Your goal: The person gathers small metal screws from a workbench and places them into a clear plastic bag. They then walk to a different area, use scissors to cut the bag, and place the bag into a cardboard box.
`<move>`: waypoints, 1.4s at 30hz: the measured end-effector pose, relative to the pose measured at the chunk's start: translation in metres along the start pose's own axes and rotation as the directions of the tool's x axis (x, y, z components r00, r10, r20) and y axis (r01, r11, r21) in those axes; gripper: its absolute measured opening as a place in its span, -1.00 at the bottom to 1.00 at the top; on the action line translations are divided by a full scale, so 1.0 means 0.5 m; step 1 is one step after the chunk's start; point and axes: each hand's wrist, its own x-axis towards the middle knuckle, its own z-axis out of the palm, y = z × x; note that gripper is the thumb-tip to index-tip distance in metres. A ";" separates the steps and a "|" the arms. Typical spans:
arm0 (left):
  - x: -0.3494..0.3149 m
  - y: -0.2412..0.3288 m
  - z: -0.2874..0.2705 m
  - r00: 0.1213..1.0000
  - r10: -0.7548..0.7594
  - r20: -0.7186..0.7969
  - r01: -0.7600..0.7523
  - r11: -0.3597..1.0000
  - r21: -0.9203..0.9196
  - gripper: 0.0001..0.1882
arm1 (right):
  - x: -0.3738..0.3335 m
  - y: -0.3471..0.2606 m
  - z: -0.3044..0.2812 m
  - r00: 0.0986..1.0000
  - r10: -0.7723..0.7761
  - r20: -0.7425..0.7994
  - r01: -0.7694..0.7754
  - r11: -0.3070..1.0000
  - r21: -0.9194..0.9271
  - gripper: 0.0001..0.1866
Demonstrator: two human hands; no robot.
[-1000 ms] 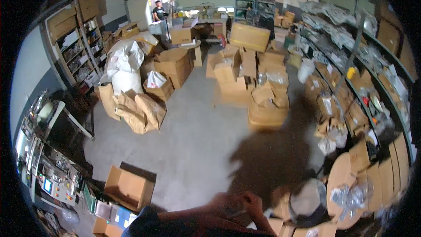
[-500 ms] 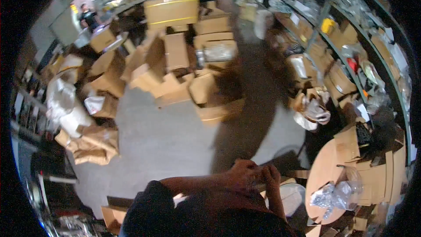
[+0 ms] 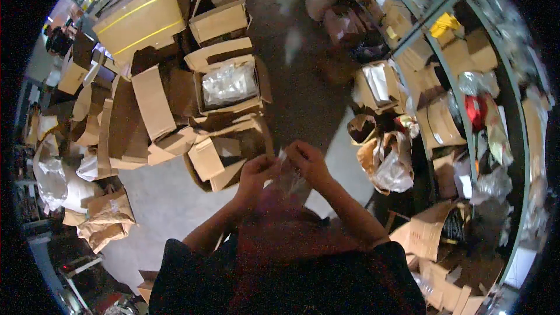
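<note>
In front of my body, both hands are raised close together. My left hand [image 3: 260, 172] pinches one side of a thin, clear plastic bag [image 3: 286, 176]. The fingers of my right hand [image 3: 307, 163] are closed on its other side, near the upper edge. The bag hangs limp between them, and its contents, if any, are too dim to make out. Just beyond my left hand stands an open cardboard box [image 3: 265, 140] with loose flaps inside. Behind it, another open box [image 3: 263, 84] holds clear plastic packs [image 3: 229, 83].
Metal shelving [image 3: 429, 44] with boxes and plastic bags runs along the right. Beside it on the floor sit a paper sack [image 3: 388, 163] and cartons. A large carton with yellow straps [image 3: 140, 20] stands at the far left. A crumpled brown paper bag [image 3: 107, 221] lies nearer on the left.
My view has swung and moved closer to the boxes, which now sit nearer and further left. My hands have come up and apart, with the clear bag showing between them.
</note>
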 end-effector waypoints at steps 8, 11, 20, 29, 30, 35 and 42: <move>0.641 0.374 0.137 0.984 -0.040 0.172 0.086 0.959 -0.269 -0.80 | 0.484 -0.226 -0.402 0.955 0.042 -0.293 0.039 0.963 0.265 -0.72; 0.855 0.492 0.177 0.959 0.007 0.285 0.083 0.949 -0.305 -0.85 | 0.628 -0.333 -0.536 0.928 0.083 -0.364 -0.005 0.977 0.211 -0.70; 1.469 0.821 0.148 0.993 -0.058 0.100 0.060 0.998 -0.025 -0.92 | 1.307 -0.443 -0.849 0.996 -0.062 -0.064 0.072 0.984 0.165 -0.91; 1.911 1.028 -0.197 0.945 0.241 -0.221 -0.247 0.969 -0.001 -0.85 | 2.092 -0.575 -0.806 0.822 -0.046 0.567 0.021 0.998 0.051 -0.83; 1.975 1.049 -0.233 0.943 0.219 -0.250 -0.224 0.974 0.009 -0.85 | 2.180 -0.564 -0.792 0.761 -0.025 0.648 -0.013 0.999 0.053 -0.82; 2.322 1.220 -0.414 0.967 0.170 -0.188 -0.182 0.982 -0.048 -0.80 | 2.532 -0.743 -0.790 0.876 0.108 0.469 -0.043 0.988 -0.148 -0.75; 2.869 1.570 -0.564 0.959 0.249 0.133 -0.271 0.945 0.181 -0.71 | 3.029 -0.902 -0.957 0.974 0.063 0.219 -0.016 0.978 -0.210 -0.77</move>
